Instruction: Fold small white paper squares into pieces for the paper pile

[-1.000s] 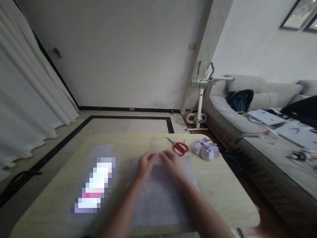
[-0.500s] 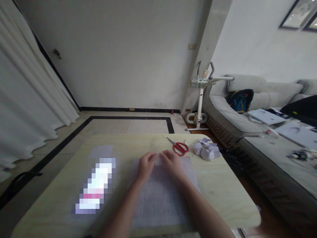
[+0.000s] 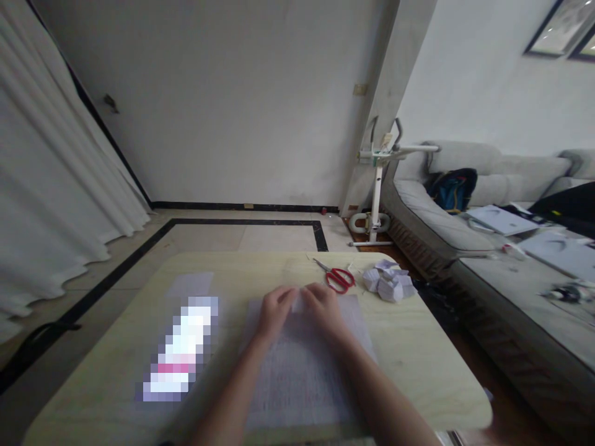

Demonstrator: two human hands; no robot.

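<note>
Hands: left hand (image 3: pixel 274 311) and right hand (image 3: pixel 324 308) are meeting at the far edge of the paper sheet (image 3: pixel 302 365), fingertips pinching a small folded flap; both are gripping it.
Progress: judging by the folded paper pieces (image 3: pixel 389 282) piled near the far right corner, several are done; this sheet is only beginning to be folded.
Tools: red scissors (image 3: pixel 336 277) are lying just beyond the right hand.
Room: tabletop (image 3: pixel 418 353) is offering bare space right of the sheet; a pixelated object (image 3: pixel 179 350) is occupying the left side.
</note>
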